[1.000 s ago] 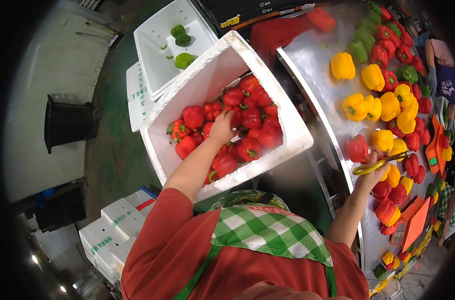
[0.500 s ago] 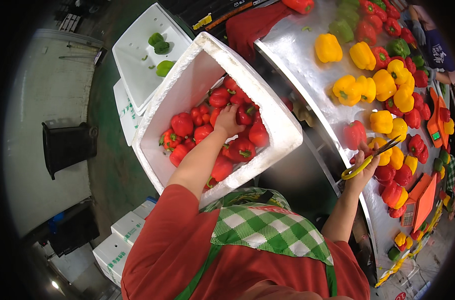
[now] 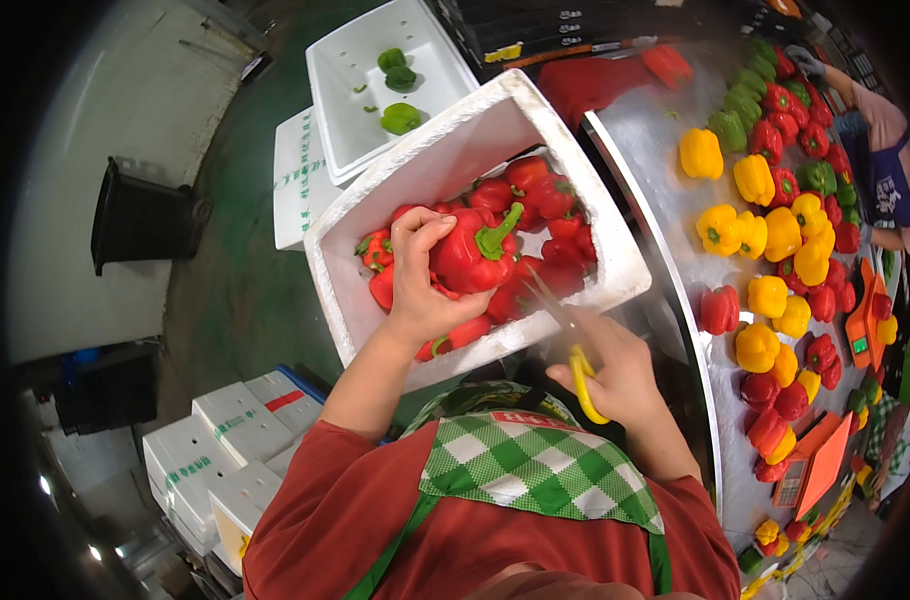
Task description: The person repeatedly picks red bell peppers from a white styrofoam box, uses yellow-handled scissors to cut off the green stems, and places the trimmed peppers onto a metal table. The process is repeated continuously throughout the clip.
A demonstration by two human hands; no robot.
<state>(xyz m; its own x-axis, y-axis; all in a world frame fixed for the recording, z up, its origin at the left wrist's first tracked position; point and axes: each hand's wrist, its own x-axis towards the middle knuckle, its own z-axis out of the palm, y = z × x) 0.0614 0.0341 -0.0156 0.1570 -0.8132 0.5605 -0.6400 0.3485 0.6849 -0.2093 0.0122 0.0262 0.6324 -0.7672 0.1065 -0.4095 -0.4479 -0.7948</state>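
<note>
My left hand (image 3: 422, 285) grips a red bell pepper (image 3: 465, 255) from its left side, lifted above the white foam box (image 3: 615, 270). The pepper's thick green stem (image 3: 499, 229) points up and to the right. In my right hand (image 3: 615, 368) is a pair of scissors (image 3: 579, 375) with yellow handles, its blades directed up and left toward the held pepper but apart from it. Motion smears the blades, so how far they are spread is unclear. More red peppers (image 3: 550, 196) lie inside the box below my hands.
A metal table (image 3: 665, 215) on the right bears yellow, red and green peppers and orange scales (image 3: 815, 460). Behind the box, another foam box (image 3: 340, 60) holds a few green peppers. A black bin (image 3: 145, 220) stands left; foam boxes (image 3: 190, 470) are stacked lower left. A co-worker's gloved hand (image 3: 805, 62) is far right.
My left hand has come up out of the pile with a red pepper. My right hand has brought the scissors from over the table leftward to the box. The view has shifted.
</note>
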